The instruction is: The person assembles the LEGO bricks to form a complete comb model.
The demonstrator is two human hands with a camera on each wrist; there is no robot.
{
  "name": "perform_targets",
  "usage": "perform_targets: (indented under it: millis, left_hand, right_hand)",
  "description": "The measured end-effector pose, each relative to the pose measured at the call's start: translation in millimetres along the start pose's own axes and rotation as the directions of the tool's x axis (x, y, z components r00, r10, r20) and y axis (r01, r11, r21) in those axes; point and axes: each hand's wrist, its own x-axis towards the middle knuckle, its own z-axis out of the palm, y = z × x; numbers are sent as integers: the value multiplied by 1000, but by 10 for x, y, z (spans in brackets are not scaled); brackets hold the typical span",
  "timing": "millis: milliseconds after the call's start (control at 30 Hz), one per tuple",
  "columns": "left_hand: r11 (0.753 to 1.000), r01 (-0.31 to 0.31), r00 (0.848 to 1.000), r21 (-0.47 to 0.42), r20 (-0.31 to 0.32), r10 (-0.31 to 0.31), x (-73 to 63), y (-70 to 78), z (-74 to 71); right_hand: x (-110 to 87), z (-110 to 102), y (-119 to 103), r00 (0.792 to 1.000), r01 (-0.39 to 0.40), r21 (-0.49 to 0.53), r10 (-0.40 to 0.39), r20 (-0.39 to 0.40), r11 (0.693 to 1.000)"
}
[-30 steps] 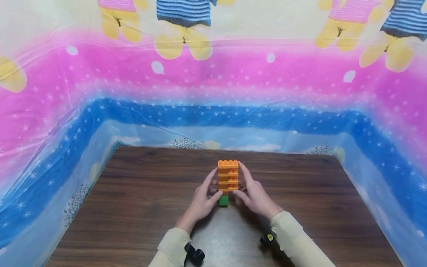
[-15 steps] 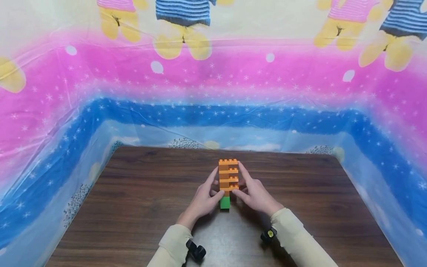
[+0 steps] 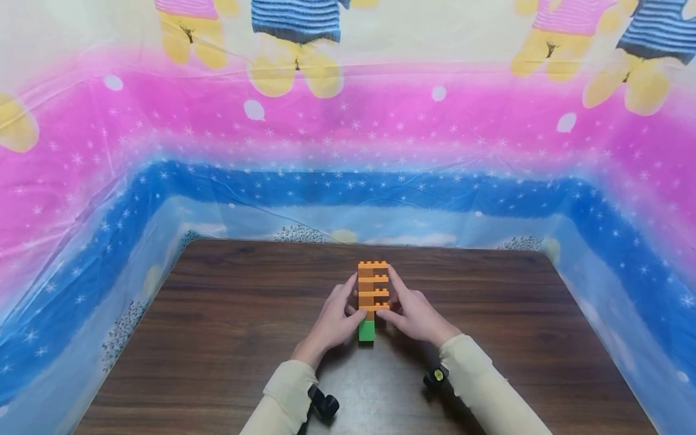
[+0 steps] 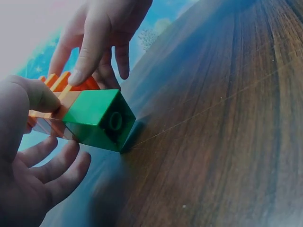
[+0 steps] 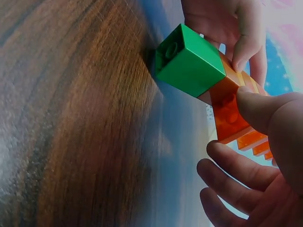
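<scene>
Between my two hands is a small tower of toy building bricks. Its upper part is orange, with thin ledges jutting out to the right in steps; a green brick forms the bottom end. My left hand grips the left side, thumb low on the orange part. My right hand grips the right side, its thumb under the lowest ledge. In the left wrist view the hollow underside of the green brick shows, raised off the table. The right wrist view shows both thumbs pressing the orange bricks next to the green one.
A dark wood-grain table spreads beneath the hands. Printed cloth in pink and blue hangs along its back and sides. A small black device is strapped at each wrist.
The tower has tipped so that its front faces me more and the top studs show less. More of the green brick is visible. Both hands keep their grip with little movement.
</scene>
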Motion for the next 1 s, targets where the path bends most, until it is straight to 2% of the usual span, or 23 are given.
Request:
perform_targets:
  millis: [167, 300, 567, 833, 1000]
  left_hand:
    - [1000, 14, 1000, 0, 17, -14, 19, -7, 22]
    - [998, 52, 998, 28, 43, -53, 19, 5, 32]
    - [991, 91, 993, 99, 60, -97, 59, 18, 84]
    - [986, 117, 989, 121, 76, -127, 97, 45, 118]
    - [976, 163, 981, 144, 83, -176, 131, 60, 126]
  right_hand:
    - [19, 3, 26, 1000, -9, 7, 8, 25, 1000]
    - [31, 13, 37, 998, -40, 3, 40, 55, 999]
    - [46, 79, 57, 971, -199, -3, 198, 134, 980]
    - [72, 88, 87, 969, -197, -34, 200, 145, 980]
    - [80, 97, 109, 970, -194, -27, 196, 142, 981]
